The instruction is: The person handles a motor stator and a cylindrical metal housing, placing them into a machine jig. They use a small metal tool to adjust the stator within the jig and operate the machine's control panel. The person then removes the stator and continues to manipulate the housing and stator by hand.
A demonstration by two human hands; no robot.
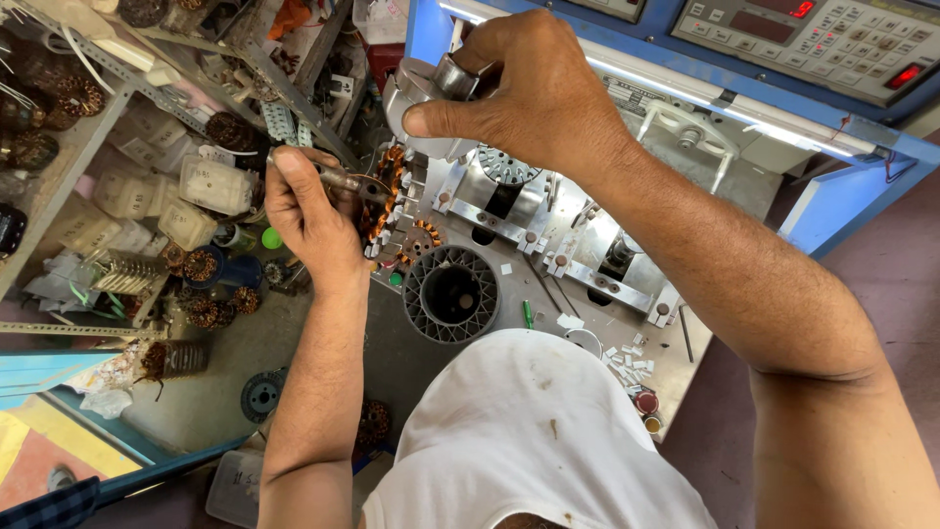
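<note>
Gripping a small metal tool (338, 178) in the left hand (311, 220), fingers curled tight about its shaft, tip set against the copper-wound stator (387, 201) mounted upright at the left edge of the machine bed (509, 284). Clamping the right hand (524, 83) over a round grey metal wheel (421, 103) above the stator, thumb stretched along its rim, fingers folded over a shiny cylinder on top. Lying flat on the bed just below the stator, an empty grey slotted stator core (451, 294), dark hole in its middle. Sitting between the two, a smaller copper-wound piece (423, 235). Scattered on the bed's right part, small white slips (627, 358), with a green pen (527, 313) near the core. Rising behind the hands, a blue control panel (832, 39) with keypad and red digits. Crowding the left side, metal shelves (88, 127) with translucent boxes and more wound coils (201, 264), some spilled on the floor below. Filling the bottom centre, a white shirt (529, 441).
</note>
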